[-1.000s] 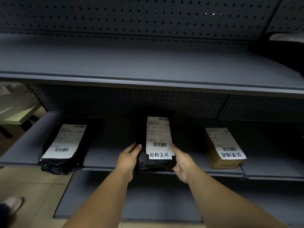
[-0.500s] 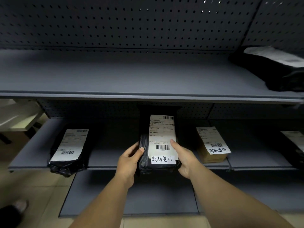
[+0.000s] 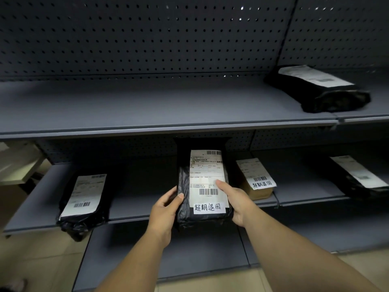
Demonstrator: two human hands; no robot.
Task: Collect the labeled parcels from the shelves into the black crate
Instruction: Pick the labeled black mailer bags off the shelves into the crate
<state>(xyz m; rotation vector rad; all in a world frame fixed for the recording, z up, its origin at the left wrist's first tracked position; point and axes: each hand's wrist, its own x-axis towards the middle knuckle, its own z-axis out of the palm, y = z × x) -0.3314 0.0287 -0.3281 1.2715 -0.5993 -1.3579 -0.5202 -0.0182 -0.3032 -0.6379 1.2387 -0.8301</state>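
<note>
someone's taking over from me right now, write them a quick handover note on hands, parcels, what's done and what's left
Left hand grips the left edge of the black parcel; right hand grips its right edge, thumb on the label. The parcel, with a handwritten slip, is held at the front of the middle shelf.
On that shelf: a black bag parcel at left, a brown box with a handwritten slip at right, another black parcel far right. One black parcel lies on the upper shelf.
Done: one parcel in hand. Left: put it in the black crate, which is out of view, then collect the other parcels.

dim, shadowy view, wide-angle bending, blurred right edge
</note>
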